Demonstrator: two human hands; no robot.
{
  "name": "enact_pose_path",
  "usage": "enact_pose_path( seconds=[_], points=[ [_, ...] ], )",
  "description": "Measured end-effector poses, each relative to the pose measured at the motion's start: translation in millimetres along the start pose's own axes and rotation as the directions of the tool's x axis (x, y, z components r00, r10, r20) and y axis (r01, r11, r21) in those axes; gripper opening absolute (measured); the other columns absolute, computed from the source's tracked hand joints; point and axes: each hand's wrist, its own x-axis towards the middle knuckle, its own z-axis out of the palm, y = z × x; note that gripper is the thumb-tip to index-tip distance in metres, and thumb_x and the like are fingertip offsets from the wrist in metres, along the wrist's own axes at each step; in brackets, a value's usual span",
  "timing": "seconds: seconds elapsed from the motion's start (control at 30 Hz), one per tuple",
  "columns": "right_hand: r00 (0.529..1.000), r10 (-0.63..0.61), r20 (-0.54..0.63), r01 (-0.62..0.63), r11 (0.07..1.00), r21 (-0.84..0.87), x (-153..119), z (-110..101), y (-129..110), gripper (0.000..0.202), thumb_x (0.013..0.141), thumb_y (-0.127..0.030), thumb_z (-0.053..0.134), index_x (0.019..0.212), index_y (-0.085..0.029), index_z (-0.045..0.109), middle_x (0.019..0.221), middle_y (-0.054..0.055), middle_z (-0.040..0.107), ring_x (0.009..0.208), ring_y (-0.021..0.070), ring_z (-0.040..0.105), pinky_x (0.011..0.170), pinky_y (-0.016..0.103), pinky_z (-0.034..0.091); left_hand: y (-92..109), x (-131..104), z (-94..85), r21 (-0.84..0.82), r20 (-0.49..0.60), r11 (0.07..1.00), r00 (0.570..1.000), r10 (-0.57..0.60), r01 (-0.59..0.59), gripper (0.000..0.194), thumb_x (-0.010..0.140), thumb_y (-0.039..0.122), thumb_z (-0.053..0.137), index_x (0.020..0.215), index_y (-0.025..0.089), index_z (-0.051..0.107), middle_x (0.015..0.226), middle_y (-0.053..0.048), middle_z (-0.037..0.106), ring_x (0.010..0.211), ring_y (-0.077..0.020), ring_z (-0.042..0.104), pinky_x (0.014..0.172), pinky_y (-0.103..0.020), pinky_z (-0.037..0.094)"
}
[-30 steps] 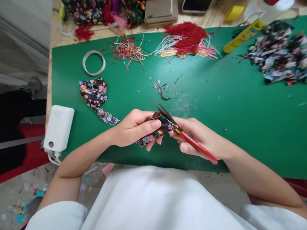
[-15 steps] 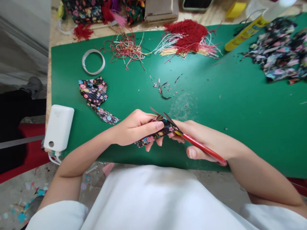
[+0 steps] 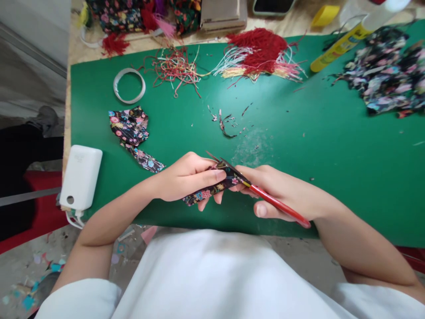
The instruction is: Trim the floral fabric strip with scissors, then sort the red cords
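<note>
My left hand (image 3: 194,177) pinches a folded piece of black floral fabric (image 3: 202,195), thumb on top and fingers beneath. In my right hand (image 3: 277,190) is a pair of scissors (image 3: 279,205) with red handles. Their dark blades lie along the fabric's upper right edge, only slightly apart at the tips. The right fingers reach under the fabric's right end, partly hidden. Small fabric trimmings (image 3: 227,128) lie on the green mat (image 3: 332,146) just beyond my hands. Another floral fabric piece (image 3: 129,128) with a trailing strip lies to the left.
A white tape roll (image 3: 129,86), tangled cords (image 3: 177,68) and red tassels (image 3: 262,53) lie along the back. At the right are a yellow glue bottle (image 3: 341,46) and a heap of fabric scraps (image 3: 395,75). A white power bank (image 3: 81,177) sits at the left edge.
The scissor blades have closed further on the fabric edge. My right hand and the scissors have shifted slightly left, and the fabric's lower end has moved a little left.
</note>
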Motion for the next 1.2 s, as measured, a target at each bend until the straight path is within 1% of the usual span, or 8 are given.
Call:
enact_pose_path(
  seconds=[0.23,0.33,0.47,0.6,0.77,1.0,1.2],
  points=[
    [1.0,0.013,-0.005,-0.013,1.0,0.0,0.1,0.5,0.5,0.075,0.087,-0.09,0.037,0.092,-0.019,0.059,0.067,-0.003,0.053,0.051,0.0113,0.036,0.049,0.026,0.028,-0.8,-0.5,-0.9,-0.026,-0.005,0.999,1.0,0.018,-0.018,0.047,0.094,0.057,0.062,0.091,0.011,0.07,0.073,-0.004,0.072,0.044,-0.007,0.061,0.045,-0.016,0.049],
    [1.0,0.021,-0.003,-0.021,1.0,-0.003,0.3,1.0,0.7,0.078,0.087,-0.092,0.035,0.093,-0.018,0.059,0.065,-0.004,0.048,0.051,0.0103,0.033,0.048,0.025,0.028,-1.5,-0.3,-1.8,-0.036,-0.006,0.999,1.0,0.018,-0.019,0.046,0.094,0.056,0.063,0.091,0.011,0.071,0.073,-0.004,0.072,0.044,-0.0074,0.061,0.045,-0.017,0.049],
    [1.0,0.017,-0.016,-0.017,1.0,-0.009,0.8,1.9,2.0,0.076,0.088,-0.091,0.036,0.092,-0.018,0.058,0.063,-0.006,0.043,0.051,0.0097,0.03,0.048,0.024,0.026,-1.4,0.3,-1.6,-0.05,-0.02,0.999,1.0,0.006,-0.007,0.048,0.093,0.058,0.063,0.093,0.011,0.071,0.072,-0.003,0.072,0.044,-0.0077,0.061,0.045,-0.017,0.049],
    [1.0,0.004,-0.023,-0.004,1.0,-0.007,1.5,2.7,2.4,0.075,0.089,-0.09,0.036,0.092,-0.018,0.057,0.063,-0.006,0.042,0.051,0.0093,0.03,0.048,0.024,0.027,-1.4,0.8,-1.1,-0.05,-0.038,0.999,0.999,-0.005,0.003,0.051,0.091,0.061,0.064,0.093,0.01,0.071,0.073,-0.004,0.072,0.044,-0.0081,0.061,0.044,-0.018,0.049],
    [1.0,0.01,-0.017,-0.009,1.0,0.022,2.2,2.5,0.3,0.076,0.088,-0.091,0.036,0.091,-0.017,0.057,0.063,-0.006,0.041,0.05,0.0088,0.029,0.047,0.024,0.026,-3.2,0.4,-1.3,-0.014,-0.036,1.0,0.999,0.017,-0.017,0.053,0.093,0.061,0.061,0.097,0.009,0.07,0.075,-0.005,0.072,0.045,-0.0088,0.062,0.044,-0.019,0.049],
    [0.999,-0.005,0.034,0.002,0.996,0.093,2.5,2.6,-1.6,0.077,0.088,-0.092,0.03,0.089,-0.019,0.054,0.067,-0.004,0.047,0.051,0.0087,0.038,0.048,0.024,0.028,-2.5,0.7,-1.0,0.028,-0.03,0.998,0.998,0.051,-0.05,0.049,0.095,0.059,0.059,0.088,0.011,0.066,0.074,-0.005,0.072,0.046,-0.0086,0.062,0.044,-0.018,0.05],
    [0.999,0.013,0.031,-0.016,0.994,0.105,2.0,3.2,-2.7,0.075,0.088,-0.092,0.03,0.081,-0.021,0.051,0.063,-0.005,0.046,0.05,0.0092,0.037,0.047,0.024,0.028,-2.8,0.3,-0.9,0.051,-0.028,0.995,0.996,0.084,-0.083,0.046,0.096,0.056,0.058,0.084,0.012,0.065,0.073,-0.005,0.072,0.046,-0.0089,0.063,0.044,-0.017,0.05]
  ],
)
